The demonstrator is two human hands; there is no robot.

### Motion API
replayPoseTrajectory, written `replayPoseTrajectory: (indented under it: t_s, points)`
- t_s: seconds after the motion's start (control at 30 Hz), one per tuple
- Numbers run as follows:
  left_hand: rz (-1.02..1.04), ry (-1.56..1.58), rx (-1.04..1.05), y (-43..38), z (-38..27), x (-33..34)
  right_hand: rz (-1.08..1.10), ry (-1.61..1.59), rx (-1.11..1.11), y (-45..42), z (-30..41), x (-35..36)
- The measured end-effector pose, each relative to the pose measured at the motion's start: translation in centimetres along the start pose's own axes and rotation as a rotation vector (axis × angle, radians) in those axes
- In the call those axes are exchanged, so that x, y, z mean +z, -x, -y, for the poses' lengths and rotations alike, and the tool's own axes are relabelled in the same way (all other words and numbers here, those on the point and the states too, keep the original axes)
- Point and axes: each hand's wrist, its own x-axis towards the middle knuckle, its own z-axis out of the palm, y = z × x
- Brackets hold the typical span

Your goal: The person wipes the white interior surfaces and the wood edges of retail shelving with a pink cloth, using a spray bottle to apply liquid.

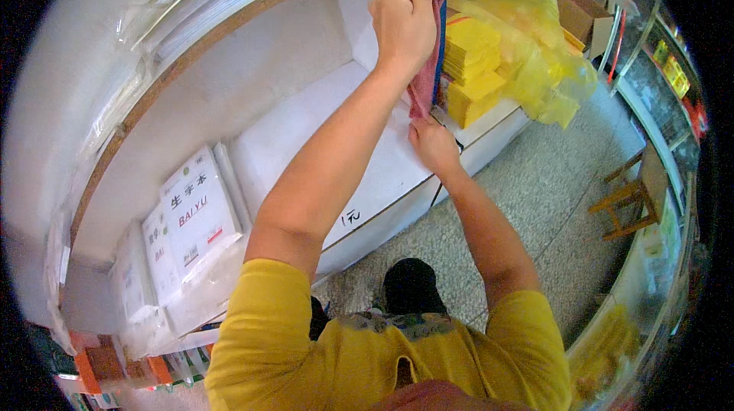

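A pink cloth (425,81) hangs down along the blue edge of an upright divider (441,47) on the white shelf (304,124). My left hand (404,21) grips the bunched upper part of the cloth, close to the divider. Lower down, the fingers of my right hand (437,144) are closed around the cloth's narrow bottom end, just above the shelf's front edge. Part of the cloth is hidden behind my left hand.
Shrink-wrapped exercise books (198,210) lie at the shelf's left end. Right of the divider are stacks of yellow paper (473,61) and a crumpled yellow plastic bag (533,38). A cardboard box (565,6) stands beyond. A wooden stool (636,199) is on the speckled floor (516,199).
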Motion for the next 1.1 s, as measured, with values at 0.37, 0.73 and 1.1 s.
replayPoseTrajectory:
  t_s: [0.37,0.73,1.1]
  points:
    - [0.028,0.568,-0.593,5.8,12.1,-3.3,0.005,-0.010,-0.003,-0.3,-0.5,-0.3]
    - [0.044,0.166,-0.324,5.9,7.6,4.3,0.007,0.045,0.011,0.2,0.1,-0.7]
    - [-0.183,0.677,-1.210,10.4,14.2,4.0,0.009,0.053,0.001,0.0,0.1,-0.4]
